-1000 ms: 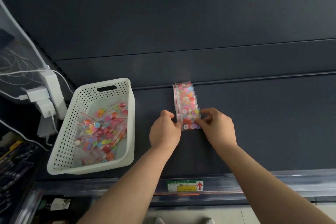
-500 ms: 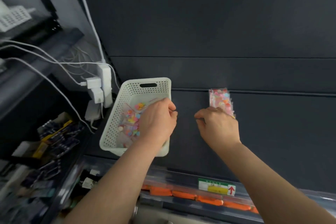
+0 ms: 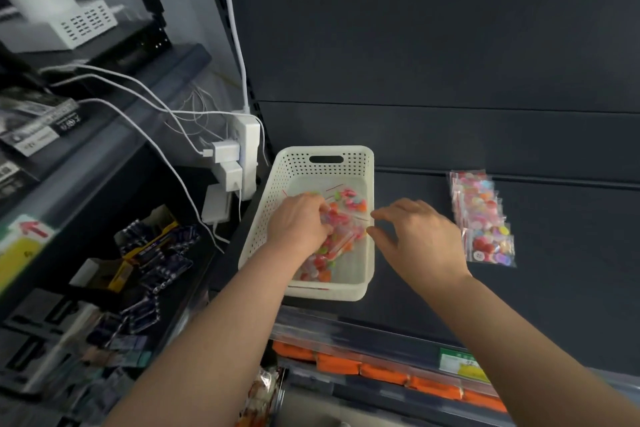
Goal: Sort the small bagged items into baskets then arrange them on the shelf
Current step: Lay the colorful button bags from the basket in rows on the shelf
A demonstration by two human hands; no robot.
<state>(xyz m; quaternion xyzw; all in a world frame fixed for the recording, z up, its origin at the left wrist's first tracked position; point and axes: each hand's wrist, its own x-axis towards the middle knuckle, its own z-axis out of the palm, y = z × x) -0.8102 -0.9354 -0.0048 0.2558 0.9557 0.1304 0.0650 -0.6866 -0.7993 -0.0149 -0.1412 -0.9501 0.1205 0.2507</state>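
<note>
Plastic bags of coloured buttons (image 3: pixel 337 243) lie loose in the basket, and the left hand (image 3: pixel 298 222) reaches down into them, fingers curled round a few of the bags. The right hand (image 3: pixel 422 239) hovers over the basket's right rim with fingers spread and relaxed, holding nothing. The white perforated basket (image 3: pixel 325 151) stands on the dark shelf (image 3: pixel 571 270), its handle slot at the far end. To the right of the basket, well apart from it, a row of bags (image 3: pixel 485 218) lies overlapped on the same shelf, running from front to back. Left of the basket, a white power strip (image 3: pixel 247 149) carries several chargers and cables. Orange packs (image 3: pixel 339 362) line the level below.
</note>
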